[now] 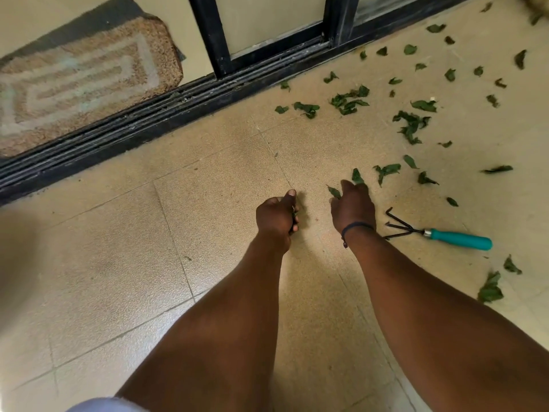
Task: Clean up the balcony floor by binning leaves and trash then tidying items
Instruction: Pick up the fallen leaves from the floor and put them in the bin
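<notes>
Left hand (277, 217) grips dark leaf bits; right hand (352, 203) pinches a crumpled green leaf (334, 192); more curled leaves (411, 126) lie far right.

Torn green leaves (411, 126) lie scattered flat across the tan floor tiles; a teal-handled hand rake (439, 232) lies among them.

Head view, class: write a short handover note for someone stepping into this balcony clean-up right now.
Left hand: gripping a few picked-up leaves.
Right hand: pinching a leaf off the floor.
Scattered leaves: many lie to the right, up to the door track.
Hand rake: on the floor beside the right wrist, untouched.
Done: patch near the hands looks cleared.
Left: gather remaining leaves, bin them (bin not visible), tidy rake.
</notes>
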